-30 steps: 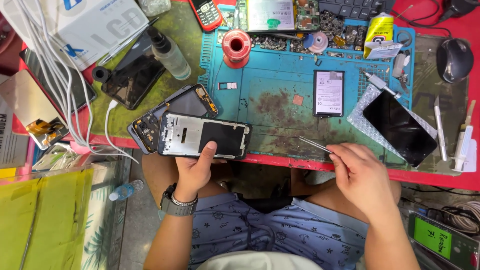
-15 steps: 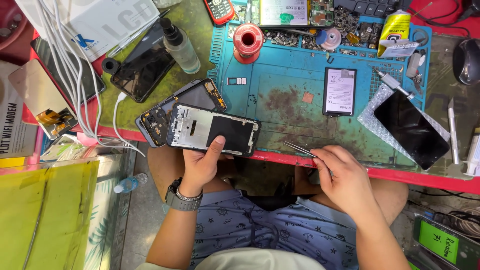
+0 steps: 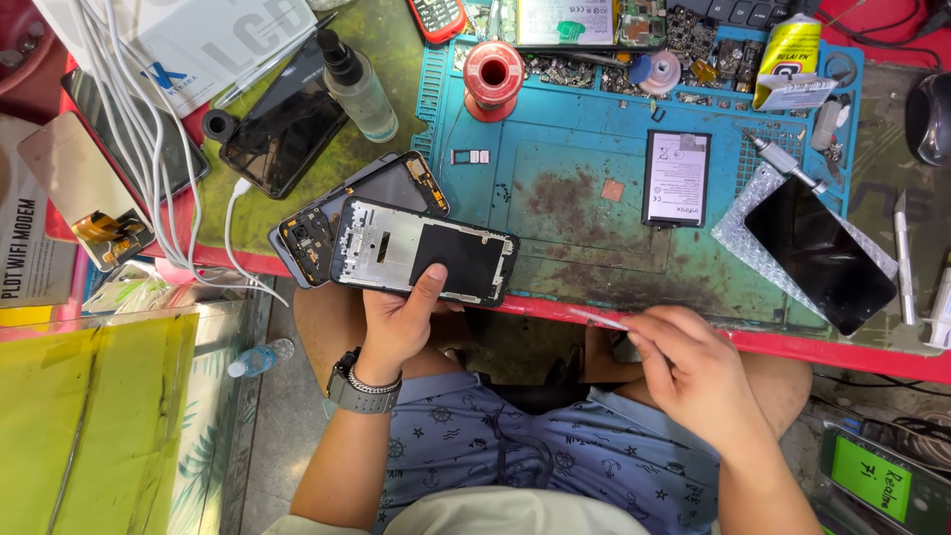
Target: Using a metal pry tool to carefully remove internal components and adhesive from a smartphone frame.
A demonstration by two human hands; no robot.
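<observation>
Both hands work at the near edge of the bench. Left hand (image 3: pixel 396 322) grips a stripped silver phone mid-frame with a black panel in its middle (image 3: pixel 424 251), thumb pressed on its face, fingers underneath; the frame hangs partly over the red table edge (image 3: pixel 812 345) and overlaps a second opened dark phone body with exposed boards (image 3: pixel 309 230) at its 10 o'clock. Right hand (image 3: pixel 693 372) is closed in a pinch on thin metal tweezers (image 3: pixel 597 318), tips pointing toward 9 o'clock, well apart from the frame.

On the blue silicone repair mat (image 3: pixel 555 178): a flat black battery cell (image 3: pixel 676 178) at the frame's 2 o'clock, a red solder spool (image 3: pixel 493 77) at 12 o'clock. Black glass screen on bubble wrap (image 3: pixel 820 253) sits at 3 o'clock (off the mat's corner).

Risks, as judged: the frame is held by one hand over open floor, so a loosened thumb could drop it. Sharp tweezer tips could scratch the panel or snag a flex if brought in carelessly. White cables (image 3: pixel 149 168) trail near the opened phone body and could drag it.
</observation>
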